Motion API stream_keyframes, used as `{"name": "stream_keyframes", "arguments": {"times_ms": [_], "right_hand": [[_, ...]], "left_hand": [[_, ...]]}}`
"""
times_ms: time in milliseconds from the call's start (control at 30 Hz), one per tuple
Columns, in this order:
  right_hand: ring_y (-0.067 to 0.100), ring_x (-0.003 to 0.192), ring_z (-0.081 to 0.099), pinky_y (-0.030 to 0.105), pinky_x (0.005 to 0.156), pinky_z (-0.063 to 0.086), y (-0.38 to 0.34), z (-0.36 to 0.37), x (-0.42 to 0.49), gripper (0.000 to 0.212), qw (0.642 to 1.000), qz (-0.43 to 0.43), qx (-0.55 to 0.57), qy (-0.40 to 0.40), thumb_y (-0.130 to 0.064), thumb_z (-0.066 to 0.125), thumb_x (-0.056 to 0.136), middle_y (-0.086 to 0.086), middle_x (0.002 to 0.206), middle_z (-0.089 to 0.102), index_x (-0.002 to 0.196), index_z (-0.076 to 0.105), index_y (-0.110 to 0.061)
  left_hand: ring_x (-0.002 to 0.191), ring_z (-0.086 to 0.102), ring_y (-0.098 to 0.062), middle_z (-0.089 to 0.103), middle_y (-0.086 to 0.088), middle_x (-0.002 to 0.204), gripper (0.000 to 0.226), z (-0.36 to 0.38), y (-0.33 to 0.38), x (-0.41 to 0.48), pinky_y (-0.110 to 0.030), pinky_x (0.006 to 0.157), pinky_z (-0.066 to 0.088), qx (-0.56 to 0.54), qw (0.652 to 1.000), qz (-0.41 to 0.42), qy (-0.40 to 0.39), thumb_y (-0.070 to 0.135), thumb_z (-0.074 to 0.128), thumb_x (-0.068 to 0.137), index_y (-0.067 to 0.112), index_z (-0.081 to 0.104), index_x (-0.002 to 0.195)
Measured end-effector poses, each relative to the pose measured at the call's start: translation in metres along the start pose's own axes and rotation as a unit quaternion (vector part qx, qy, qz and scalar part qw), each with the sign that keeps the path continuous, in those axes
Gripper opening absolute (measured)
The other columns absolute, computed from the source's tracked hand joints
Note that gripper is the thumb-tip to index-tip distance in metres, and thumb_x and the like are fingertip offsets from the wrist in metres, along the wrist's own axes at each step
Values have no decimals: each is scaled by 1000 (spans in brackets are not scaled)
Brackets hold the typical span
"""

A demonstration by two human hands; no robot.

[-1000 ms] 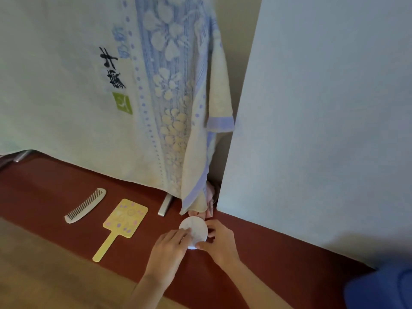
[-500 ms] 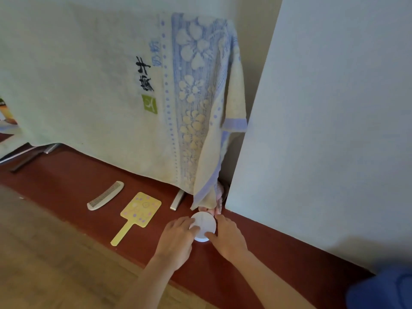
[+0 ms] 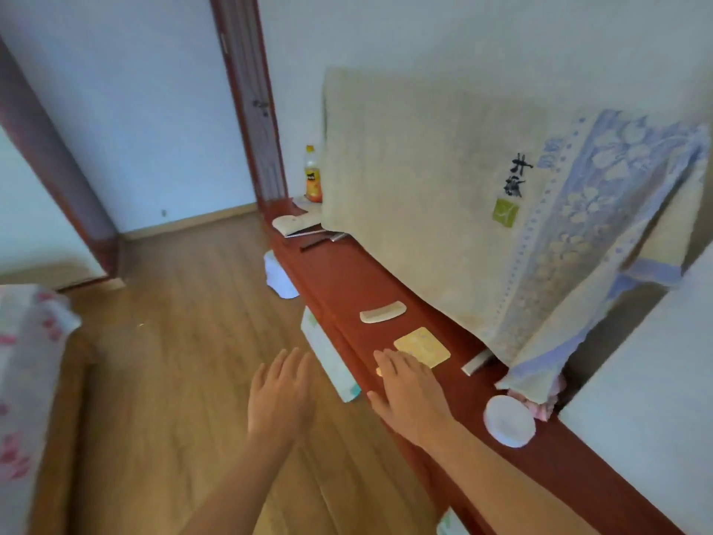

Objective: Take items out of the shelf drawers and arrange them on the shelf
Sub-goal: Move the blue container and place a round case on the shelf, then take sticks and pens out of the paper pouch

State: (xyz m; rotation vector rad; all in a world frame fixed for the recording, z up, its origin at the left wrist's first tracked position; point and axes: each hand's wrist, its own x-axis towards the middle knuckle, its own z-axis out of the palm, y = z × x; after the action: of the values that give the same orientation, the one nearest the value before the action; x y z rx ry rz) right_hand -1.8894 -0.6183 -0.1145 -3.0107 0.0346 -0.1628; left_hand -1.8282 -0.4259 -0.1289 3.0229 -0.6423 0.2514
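Two hands — left hand (image 3: 279,395), right hand (image 3: 409,395) — fingers spread, empty; red shelf (image 3: 347,287), wood floor (image 3: 173,341).

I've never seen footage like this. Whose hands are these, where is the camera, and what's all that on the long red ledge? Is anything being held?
There is no machine here. The single picture comes from a wide-angle camera worn on a person's head, looking down at their own two bare hands. The left hand hangs open over the wooden floor. The right hand is open too, above the front edge of the red shelf, covering the handle of a yellow hand mirror. Neither holds anything. Also on the shelf lie a pale comb and a round white container. A big towel is draped over something behind them.
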Motion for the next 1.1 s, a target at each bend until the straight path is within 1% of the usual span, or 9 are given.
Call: {"name": "stream_keyframes", "arguments": {"times_ms": [100, 200, 267, 367, 433, 500, 600, 833, 1100], "right_hand": [[21, 96, 67, 35, 76, 57, -47, 5, 17, 60, 997, -79, -8, 23, -45, 73, 66, 4, 105, 69, 115, 63, -12], [19, 87, 67, 32, 69, 56, -92, 2, 31, 54, 989, -144, -20, 28, -47, 74, 62, 1, 97, 69, 105, 66, -14], [18, 84, 68, 31, 67, 56, -117, 2, 37, 54, 984, -170, -38, 21, -50, 74, 61, 0, 95, 69, 102, 68, -16], [22, 96, 66, 35, 77, 54, -147, 5, 47, 59, 979, -198, -37, -11, -54, 66, 70, 5, 109, 67, 114, 63, -14], [26, 120, 53, 40, 97, 44, -163, 7, 57, 65, 974, -222, -36, -41, -54, 50, 84, 10, 134, 53, 134, 47, -12], [26, 134, 37, 40, 109, 30, -174, 9, 72, 67, 968, -242, -37, -53, -54, 39, 91, 9, 149, 36, 144, 30, -14], [24, 132, 39, 39, 109, 29, -187, 11, 97, 64, 966, -254, -38, -40, -53, 37, 92, 6, 146, 38, 143, 31, -15], [24, 126, 46, 39, 105, 34, -218, 14, 171, 62, 970, -230, -65, -48, -54, 36, 92, 6, 138, 49, 140, 36, -14], [24, 119, 52, 38, 100, 38, -246, 22, 246, 59, 973, -213, -69, -59, -54, 34, 93, 6, 131, 56, 136, 40, -15]], "left_hand": [[99, 66, -29, 70, -8, 105, 62, -12, -52, -35, -47, 78, 55, 16, 996, -85, 3, 13, 81, 46, 10, 67, 106], [97, 66, -28, 70, -5, 101, 55, -23, -93, -66, -46, 82, 54, 25, 987, -161, -3, 18, 78, 53, 14, 68, 107], [105, 63, -27, 69, -3, 108, 51, -29, -112, -83, -45, 90, 49, 26, 979, -204, -8, 20, 73, 62, 17, 65, 113], [126, 47, -24, 57, 0, 130, 48, -35, -135, -95, -43, 106, 34, 19, 971, -239, -24, 25, 56, 82, 21, 52, 129], [136, 33, -21, 45, 2, 142, 48, -37, -150, -94, -41, 113, 22, 16, 968, -247, -27, 27, 45, 90, 23, 40, 137], [141, 22, -18, 34, 4, 149, 48, -41, -165, -88, -41, 116, 13, 15, 965, -258, -32, 29, 38, 94, 24, 32, 142], [144, 15, -17, 29, 4, 152, 48, -45, -185, -73, -41, 117, 7, 16, 963, -266, -37, 29, 36, 96, 23, 30, 143], [144, 14, -19, 28, 3, 152, 49, -47, -241, -20, -41, 118, 7, 13, 964, -262, -54, 29, 36, 96, 24, 28, 144], [139, 26, -20, 37, 1, 147, 45, -44, -289, 43, -37, 115, 21, 5, 964, -256, -65, 27, 40, 95, 22, 34, 140]]}}
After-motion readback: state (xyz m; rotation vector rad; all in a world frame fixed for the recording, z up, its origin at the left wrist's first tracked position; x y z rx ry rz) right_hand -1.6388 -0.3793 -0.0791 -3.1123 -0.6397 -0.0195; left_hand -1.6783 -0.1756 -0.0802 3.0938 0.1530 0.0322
